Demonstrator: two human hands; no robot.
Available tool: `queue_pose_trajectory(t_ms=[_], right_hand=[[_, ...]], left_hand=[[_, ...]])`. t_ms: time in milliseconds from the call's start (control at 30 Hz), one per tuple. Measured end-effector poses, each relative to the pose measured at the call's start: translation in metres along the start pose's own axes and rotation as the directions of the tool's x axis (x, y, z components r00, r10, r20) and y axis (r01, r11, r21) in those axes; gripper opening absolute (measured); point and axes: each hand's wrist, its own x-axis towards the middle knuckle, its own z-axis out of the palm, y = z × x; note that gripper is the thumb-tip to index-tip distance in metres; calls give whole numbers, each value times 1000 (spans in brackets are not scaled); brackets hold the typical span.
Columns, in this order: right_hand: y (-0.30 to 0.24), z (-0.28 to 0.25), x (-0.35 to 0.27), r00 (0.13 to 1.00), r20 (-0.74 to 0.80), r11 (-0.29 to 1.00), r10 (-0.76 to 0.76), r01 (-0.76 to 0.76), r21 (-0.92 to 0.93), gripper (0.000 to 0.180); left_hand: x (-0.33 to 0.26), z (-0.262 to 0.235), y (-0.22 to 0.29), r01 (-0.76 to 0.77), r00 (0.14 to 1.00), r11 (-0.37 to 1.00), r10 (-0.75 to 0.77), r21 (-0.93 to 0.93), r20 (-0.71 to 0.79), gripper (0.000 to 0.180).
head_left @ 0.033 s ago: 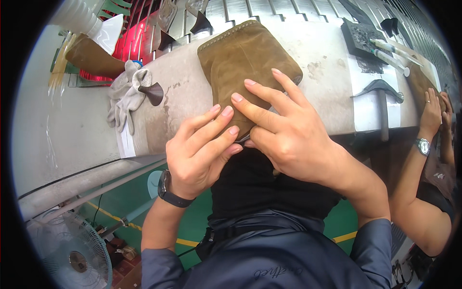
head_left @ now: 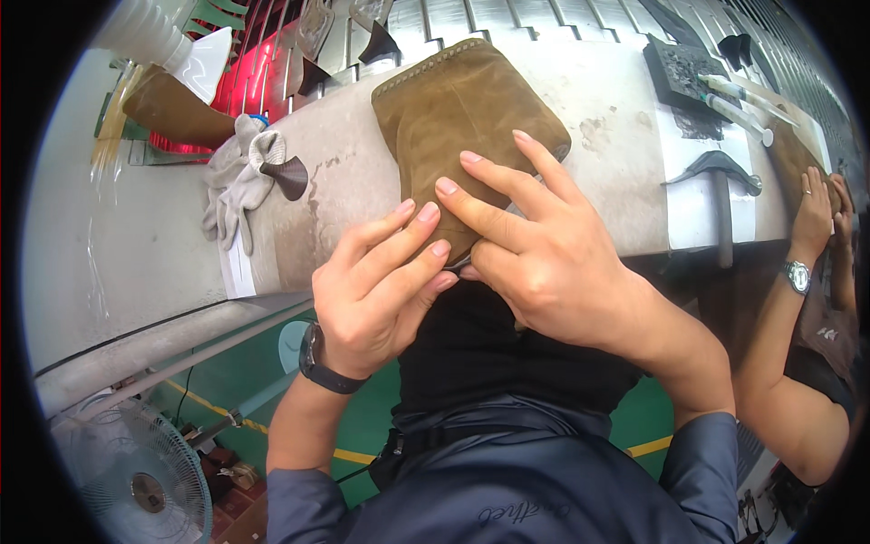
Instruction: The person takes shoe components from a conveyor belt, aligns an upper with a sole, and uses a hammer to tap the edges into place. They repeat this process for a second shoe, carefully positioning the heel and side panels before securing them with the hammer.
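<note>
Here's your left grip (head_left: 367,299) pinching the brown leather piece (head_left: 458,113) at its near edge! Your right grip (head_left: 539,258) holds it too, splayed across its surface.

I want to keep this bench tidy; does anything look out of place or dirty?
Stains mark the pale bench beside the brown leather piece, and the hammer handle juts past the front edge, perhaps easily knocked.

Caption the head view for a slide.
Left hand and right hand on a brown leather-like piece, hammer to the right.
</note>
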Motion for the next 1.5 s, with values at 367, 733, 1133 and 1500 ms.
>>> queue_pose_trajectory(t_ms=[367, 733, 1133, 1500], right_hand=[[-12, -23, 2, 977, 144, 988, 155, -150, -43, 21], [-60, 6, -24, 739, 48, 534, 673, -529, 660, 54], [-20, -31, 37, 797, 334, 709, 503, -602, 368, 32], [2, -23, 10, 865, 228, 759, 447, -502, 414, 25]], left_hand=[[2, -7, 10, 456, 889, 838, -444, -299, 110, 76], [-56, 42, 39, 386, 618, 363, -784, -848, -54, 69], [-33, 10, 2, 466, 801, 479, -586, -744, 124, 49], [-14, 9, 9, 480, 827, 607, -554, -633, 95, 49]])
